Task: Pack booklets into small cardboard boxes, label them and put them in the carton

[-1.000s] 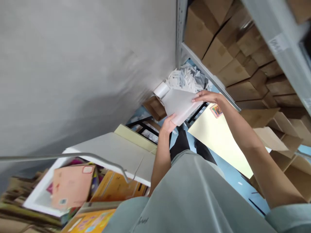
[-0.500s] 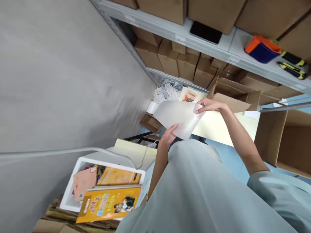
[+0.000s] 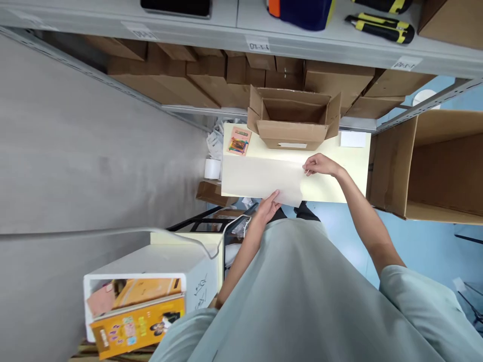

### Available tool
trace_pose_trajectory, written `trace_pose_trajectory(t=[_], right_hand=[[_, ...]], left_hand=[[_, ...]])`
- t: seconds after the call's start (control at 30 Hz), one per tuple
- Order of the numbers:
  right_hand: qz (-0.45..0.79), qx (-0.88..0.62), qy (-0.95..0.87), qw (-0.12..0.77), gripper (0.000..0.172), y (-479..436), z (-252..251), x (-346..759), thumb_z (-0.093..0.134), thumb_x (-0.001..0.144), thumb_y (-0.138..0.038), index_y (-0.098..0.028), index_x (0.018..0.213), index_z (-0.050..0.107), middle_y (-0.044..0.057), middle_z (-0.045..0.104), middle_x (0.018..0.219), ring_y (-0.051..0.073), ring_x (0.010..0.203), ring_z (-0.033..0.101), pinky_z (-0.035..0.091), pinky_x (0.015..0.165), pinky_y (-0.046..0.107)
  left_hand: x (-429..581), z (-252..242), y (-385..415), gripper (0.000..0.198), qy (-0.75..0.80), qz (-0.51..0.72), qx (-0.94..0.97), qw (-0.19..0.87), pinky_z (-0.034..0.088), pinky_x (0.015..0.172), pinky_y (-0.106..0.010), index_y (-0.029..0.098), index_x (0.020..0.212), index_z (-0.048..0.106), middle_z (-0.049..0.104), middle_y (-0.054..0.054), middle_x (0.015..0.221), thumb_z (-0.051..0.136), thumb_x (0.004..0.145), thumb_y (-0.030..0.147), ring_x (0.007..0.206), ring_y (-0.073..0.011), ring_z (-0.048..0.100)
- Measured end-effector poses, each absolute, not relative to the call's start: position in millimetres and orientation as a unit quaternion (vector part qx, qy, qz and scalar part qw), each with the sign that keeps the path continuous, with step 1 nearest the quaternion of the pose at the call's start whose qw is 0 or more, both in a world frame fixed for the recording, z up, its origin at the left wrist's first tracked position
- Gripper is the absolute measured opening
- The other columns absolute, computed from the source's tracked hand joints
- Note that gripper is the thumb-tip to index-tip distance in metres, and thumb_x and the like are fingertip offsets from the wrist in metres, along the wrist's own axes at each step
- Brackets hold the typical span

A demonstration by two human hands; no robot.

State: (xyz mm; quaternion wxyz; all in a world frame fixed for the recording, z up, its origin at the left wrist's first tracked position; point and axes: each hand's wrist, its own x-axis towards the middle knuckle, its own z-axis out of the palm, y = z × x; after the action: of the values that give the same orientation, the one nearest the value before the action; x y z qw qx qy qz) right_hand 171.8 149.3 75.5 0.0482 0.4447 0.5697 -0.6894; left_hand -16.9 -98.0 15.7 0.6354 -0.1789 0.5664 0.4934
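Observation:
A thin, whitish sheet (image 3: 260, 176) is spread over the near left part of the pale yellow table (image 3: 332, 188). My left hand (image 3: 268, 207) grips its near edge, thumb on top and fingers mostly hidden underneath. At the sheet's right edge, my right hand (image 3: 319, 165) has its fingertips pinched together on the corner. A pink card or pack with a colourful picture (image 3: 239, 142) lies just beyond the sheet. Behind my right hand stands an open cardboard box (image 3: 294, 131) with its flaps up.
Shelves (image 3: 211, 37) hold cardboard boxes, a phone-like black slab (image 3: 177, 7) and cutter knives (image 3: 383, 27). A large open carton (image 3: 392, 171) is at the right. On the left are a white roll (image 3: 212, 169) and a white foam box (image 3: 196, 291) containing orange booklets (image 3: 139, 327).
My view has swung and straightened toward the table. The sheet, tilted up and curved before, now lies flatter over the table, both hands still at its edges.

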Motion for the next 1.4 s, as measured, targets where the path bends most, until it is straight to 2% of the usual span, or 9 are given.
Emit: trace_pose_trajectory(t=[0.13,0.37,0.73,0.97,1.03,1.1,1.2,1.3,1.4], right_hand=[[-0.639,0.519,0.565,-0.059,0.027,148.6,34.5,195.9,0.088,0.085,-0.037,-0.017,0.076,0.071,0.006,0.078,0.076,0.018,0.073,0.077,0.061,0.076,0.027],[-0.558,0.554,0.609,-0.102,0.026,165.6,7.1,260.8,0.076,0.084,-0.044,-0.02,0.079,0.068,0.006,0.076,0.078,0.021,0.078,0.074,0.059,0.083,0.032],[-0.387,0.65,0.654,-0.026,0.019,186.8,-8.9,371.3,0.064,0.094,-0.032,-0.02,0.081,0.07,0.009,0.079,0.085,0.024,0.084,0.071,0.053,0.086,0.036],[-0.331,0.719,0.61,0.002,0.018,163.8,-42.9,360.7,0.06,0.1,-0.03,-0.019,0.094,0.073,0.01,0.079,0.093,0.024,0.089,0.071,0.054,0.087,0.037],[-0.302,0.731,0.613,0.01,0.021,160.5,-48.5,357.0,0.058,0.102,-0.032,-0.019,0.099,0.073,0.013,0.079,0.1,0.027,0.093,0.07,0.054,0.088,0.039],[-0.259,0.742,0.618,0.011,0.023,157.9,-51.2,352.0,0.054,0.103,-0.033,-0.018,0.102,0.072,0.016,0.077,0.107,0.028,0.096,0.07,0.055,0.089,0.041],[-0.164,0.754,0.636,-0.021,0.029,147.3,-49.0,329.8,0.046,0.106,-0.03,-0.016,0.113,0.07,0.02,0.07,0.121,0.031,0.105,0.069,0.056,0.095,0.046],[-0.13,0.714,0.686,-0.06,0.036,119.2,-42.1,273.2,0.043,0.107,-0.03,-0.014,0.13,0.065,0.023,0.061,0.133,0.035,0.121,0.064,0.056,0.104,0.05],[-0.216,0.617,0.755,-0.062,0.041,77.5,-35.2,186.6,0.044,0.107,-0.034,-0.016,0.138,0.064,0.023,0.06,0.137,0.037,0.129,0.06,0.057,0.107,0.051]], left_hand=[[8.7,0.0,-87.5,0.017,0.602,0.459,-0.178,0.628,0.065,0.099,-0.031,0.016,0.104,0.079,0.085,-0.009,0.105,0.087,0.088,0.019,0.1,-0.019,0.081],[66.0,-12.0,-71.5,0.025,0.574,0.451,-0.166,0.663,0.062,0.109,-0.04,0.019,0.109,0.08,0.084,-0.009,0.114,0.09,0.088,0.027,0.113,-0.0236,0.079],[179.8,-36.9,-34.3,0.034,0.476,0.413,-0.206,0.748,0.058,0.114,-0.039,0.022,0.12,0.079,0.077,-0.01,0.136,0.09,0.09,0.034,0.115,-0.0236,0.079],[160.0,-51.2,-45.6,0.031,0.462,0.268,-0.102,0.839,0.059,0.107,-0.047,0.015,0.1,0.081,0.082,-0.021,0.115,0.09,0.087,0.042,0.106,-0.0333,0.079],[123.4,-50.6,-47.7,0.027,0.488,0.327,-0.013,0.81,0.058,0.107,-0.047,0.017,0.101,0.083,0.083,-0.018,0.114,0.089,0.087,0.038,0.104,-0.0325,0.079],[76.8,-52.1,-45.4,0.015,0.596,0.395,0.091,0.693,0.055,0.111,-0.043,0.02,0.1,0.084,0.082,-0.014,0.115,0.086,0.088,0.029,0.109,-0.0292,0.075],[10.7,-60.5,-38.2,0.022,0.717,0.424,0.186,0.521,0.052,0.115,-0.04,0.023,0.104,0.083,0.076,-0.011,0.129,0.084,0.083,0.016,0.125,-0.0288,0.068],[-24.2,-68.3,-34.7,0.024,0.726,0.402,0.216,0.514,0.055,0.111,-0.039,0.022,0.1,0.083,0.074,-0.011,0.126,0.082,0.078,0.012,0.119,-0.0279,0.068],[-33.1,-67.3,-35.1,0.026,0.683,0.43,0.188,0.559,0.056,0.107,-0.037,0.023,0.095,0.083,0.074,-0.01,0.119,0.083,0.074,0.008,0.114,-0.0263,0.068]])
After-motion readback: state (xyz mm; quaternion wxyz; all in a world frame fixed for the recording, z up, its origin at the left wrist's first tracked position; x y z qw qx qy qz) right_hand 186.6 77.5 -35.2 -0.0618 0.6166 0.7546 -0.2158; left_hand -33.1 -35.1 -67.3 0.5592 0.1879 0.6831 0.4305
